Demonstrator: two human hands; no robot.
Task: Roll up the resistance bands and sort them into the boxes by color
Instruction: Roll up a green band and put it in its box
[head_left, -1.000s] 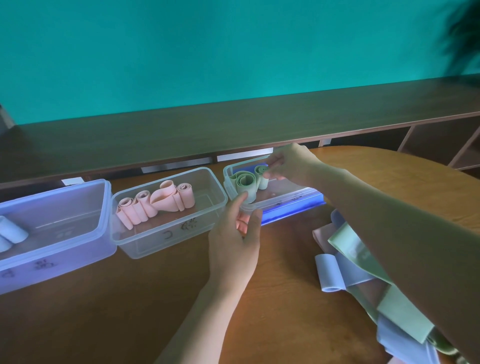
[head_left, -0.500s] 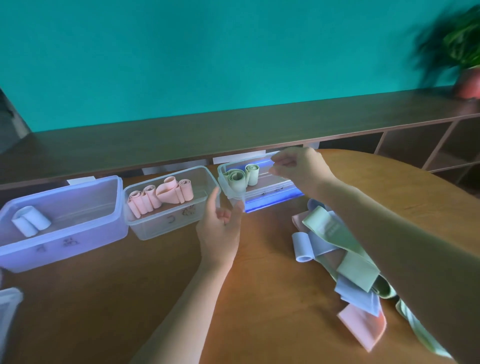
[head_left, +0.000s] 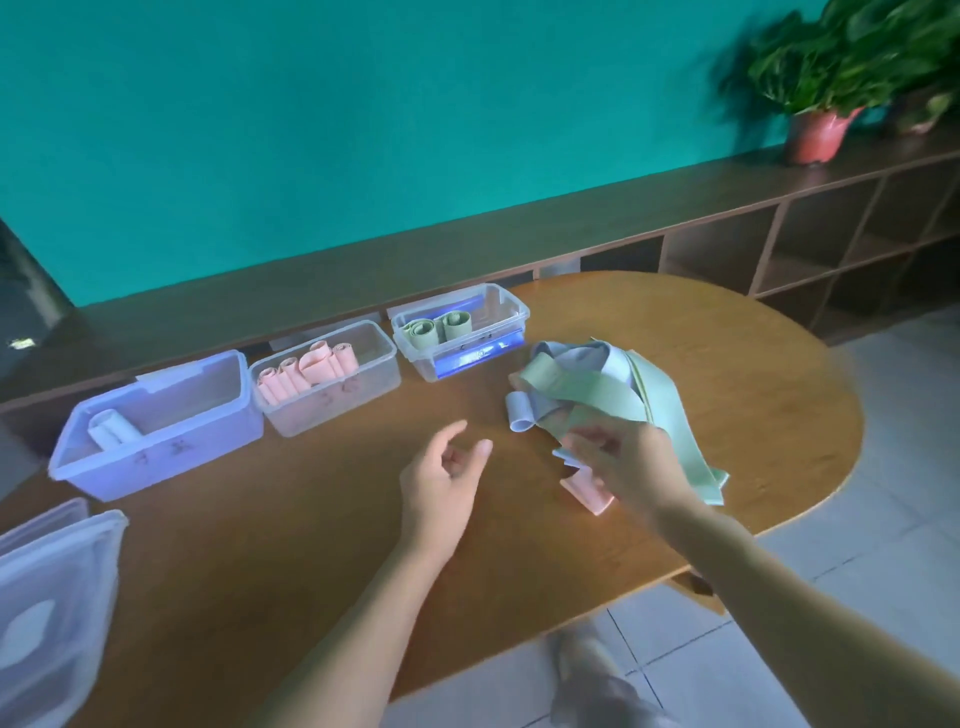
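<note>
The right hand (head_left: 618, 462) is down on the near edge of the pile of loose bands (head_left: 587, 395), which lies on the surface (head_left: 311, 545). Its fingers are bent onto the bands, and it seems they pinch one; which color I cannot tell, because a green band (head_left: 670, 415), a light blue band (head_left: 522, 413) and a pink band (head_left: 587, 491) all meet just under and beside this hand. The left hand (head_left: 441, 480) hovers to the left of the right hand, a little apart from the pile, with fingers loosely spread and nothing in it.

The step in hand, as I judge it, is to take one new band out of the pile. To do it well, the right hand should lift only one band and pull it slowly toward the person, because the bands lie across each other and a fast pull can drag the others off the edge of the surface. The left hand can press the rest of the pile, or catch the free end so the rolling begins at once. The roll should be tight, since loose rolls open again inside a box.

Ahead of the left hand stand three boxes in a row: the blue box (head_left: 156, 457) far to its left, the pink box (head_left: 332, 400) in the middle, and the green box (head_left: 467, 358), which is nearest to the pile.
</note>
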